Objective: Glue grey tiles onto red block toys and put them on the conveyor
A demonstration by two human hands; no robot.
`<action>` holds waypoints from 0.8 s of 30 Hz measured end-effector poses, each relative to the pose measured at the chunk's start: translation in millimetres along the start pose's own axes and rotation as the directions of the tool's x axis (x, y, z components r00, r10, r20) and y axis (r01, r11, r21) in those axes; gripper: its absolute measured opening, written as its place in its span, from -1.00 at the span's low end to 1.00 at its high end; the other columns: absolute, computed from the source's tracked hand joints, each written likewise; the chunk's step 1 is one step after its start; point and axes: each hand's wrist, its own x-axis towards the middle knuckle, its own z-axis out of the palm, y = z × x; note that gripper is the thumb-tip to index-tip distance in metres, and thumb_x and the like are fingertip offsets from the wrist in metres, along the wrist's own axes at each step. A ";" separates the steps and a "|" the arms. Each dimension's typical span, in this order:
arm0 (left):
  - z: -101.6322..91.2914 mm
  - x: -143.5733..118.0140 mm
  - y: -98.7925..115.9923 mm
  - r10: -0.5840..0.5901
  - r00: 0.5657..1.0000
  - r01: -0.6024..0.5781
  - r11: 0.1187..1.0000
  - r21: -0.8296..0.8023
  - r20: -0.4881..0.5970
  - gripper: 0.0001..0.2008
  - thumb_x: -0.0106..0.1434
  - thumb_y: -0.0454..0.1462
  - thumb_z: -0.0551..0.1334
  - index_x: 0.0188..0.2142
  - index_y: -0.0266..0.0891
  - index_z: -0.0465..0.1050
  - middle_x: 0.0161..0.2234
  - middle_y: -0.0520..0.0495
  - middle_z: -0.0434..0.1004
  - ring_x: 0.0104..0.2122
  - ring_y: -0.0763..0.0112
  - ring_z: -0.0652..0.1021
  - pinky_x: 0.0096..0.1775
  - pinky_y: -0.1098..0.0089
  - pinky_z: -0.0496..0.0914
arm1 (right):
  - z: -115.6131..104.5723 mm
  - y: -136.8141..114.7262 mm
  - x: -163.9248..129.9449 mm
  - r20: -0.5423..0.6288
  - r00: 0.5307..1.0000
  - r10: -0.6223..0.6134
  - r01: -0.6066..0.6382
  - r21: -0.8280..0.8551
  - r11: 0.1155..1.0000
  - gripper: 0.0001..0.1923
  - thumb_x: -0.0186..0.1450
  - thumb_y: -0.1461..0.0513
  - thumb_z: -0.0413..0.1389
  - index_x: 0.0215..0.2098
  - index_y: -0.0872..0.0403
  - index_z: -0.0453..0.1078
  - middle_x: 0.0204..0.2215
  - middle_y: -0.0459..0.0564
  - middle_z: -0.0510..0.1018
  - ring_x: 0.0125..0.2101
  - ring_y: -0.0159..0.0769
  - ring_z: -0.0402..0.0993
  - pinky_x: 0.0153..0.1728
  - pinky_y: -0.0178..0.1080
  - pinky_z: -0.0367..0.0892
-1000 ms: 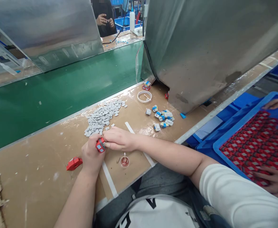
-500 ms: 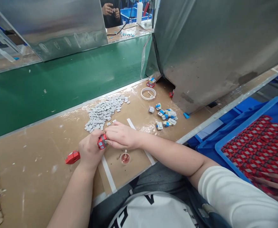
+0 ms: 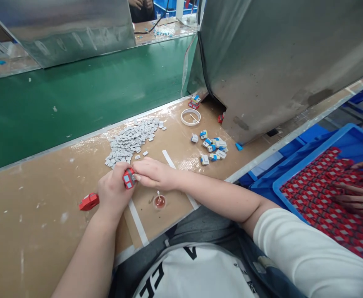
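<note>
I've got the little red block (image 3: 128, 178) pinched in my left hand (image 3: 113, 193), fingers closed round it just above the brown worktop (image 3: 45, 215). My right hand (image 3: 155, 174) presses in on its near face, fingertips together; whether a grey chip sits under them, I can't tell. The heap of grey chips (image 3: 132, 140) lies just beyond my knuckles, close enough that a careless wrist could scatter them toward the green belt (image 3: 76, 99). The small glue dish (image 3: 160, 201) sits just under my right forearm; drop the arm and I risk tipping it. Another red piece (image 3: 89, 201) rests by my left wrist. Off to the right, a co-worker's hand (image 3: 355, 198) lies in the blue tray (image 3: 296, 174).
</note>
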 end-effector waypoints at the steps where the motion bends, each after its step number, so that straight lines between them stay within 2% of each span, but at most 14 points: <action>1: -0.6 1.7 1.8 -0.064 0.997 0.065 0.997 -0.034 0.043 -0.79 0.24 -0.10 0.27 -0.17 -0.08 0.40 -0.45 0.05 0.54 -0.48 0.23 0.55 -0.38 0.34 0.28 | -1.1 1.4 0.7 -0.008 1.000 -0.002 0.002 0.028 1.000 -0.73 0.65 0.13 -0.16 -0.23 0.01 0.15 -0.28 -0.03 0.41 -0.24 -0.25 0.29 -0.04 -0.18 0.25; 4: -2.8 7.6 6.2 -0.228 0.947 0.268 0.950 -0.163 0.226 -0.66 0.15 -0.02 0.32 -0.15 -0.07 0.36 -0.41 0.09 0.53 -0.47 0.28 0.53 -0.37 0.35 0.34 | -4.3 5.6 2.5 -0.005 1.000 -0.003 0.004 0.118 0.993 -0.71 0.65 0.10 -0.14 -0.25 0.00 0.14 -0.28 -0.03 0.41 -0.24 -0.24 0.30 -0.06 -0.18 0.25; 7: -3.8 12.2 6.3 -0.283 0.900 0.368 0.902 -0.227 0.333 -0.59 0.11 0.03 0.33 -0.15 -0.07 0.31 -0.38 0.10 0.53 -0.45 0.31 0.51 -0.34 0.35 0.38 | -4.7 8.8 3.2 0.025 0.999 0.022 -0.026 0.199 0.980 -0.72 0.64 0.09 -0.10 -0.24 0.00 0.15 -0.26 -0.03 0.42 -0.23 -0.25 0.31 -0.07 -0.19 0.27; 12: -4.4 14.0 3.3 -0.293 0.879 0.393 0.892 -0.222 0.377 -0.61 0.12 0.01 0.32 -0.16 -0.08 0.30 -0.38 0.11 0.51 -0.44 0.33 0.48 -0.33 0.35 0.34 | -1.7 10.3 2.2 0.058 0.996 0.069 -0.083 0.303 0.949 -0.71 0.64 0.07 -0.07 -0.23 0.01 0.15 -0.26 -0.06 0.40 -0.24 -0.29 0.30 -0.10 -0.22 0.26; 19: -8.1 15.8 6.4 -0.247 0.866 0.420 0.832 -0.363 0.435 -0.58 0.11 -0.01 0.37 -0.18 -0.08 0.26 -0.41 0.16 0.42 -0.47 0.40 0.42 -0.38 0.39 0.30 | -3.7 12.3 3.9 0.066 0.997 0.047 -0.075 0.523 0.849 -0.64 0.63 0.02 -0.02 -0.27 0.05 0.25 -0.32 -0.10 0.38 -0.27 -0.33 0.28 -0.13 -0.26 0.24; 24: -6.6 16.8 8.5 -0.191 0.835 0.452 0.772 -0.446 0.515 -0.63 0.11 -0.08 0.35 -0.17 -0.08 0.26 -0.43 0.19 0.37 -0.50 0.44 0.37 -0.41 0.41 0.26 | -2.9 18.5 2.8 0.083 0.983 0.163 -0.182 0.498 0.848 -0.47 0.56 -0.11 0.08 -0.41 0.08 0.32 -0.45 -0.15 0.35 -0.37 -0.37 0.28 -0.25 -0.28 0.17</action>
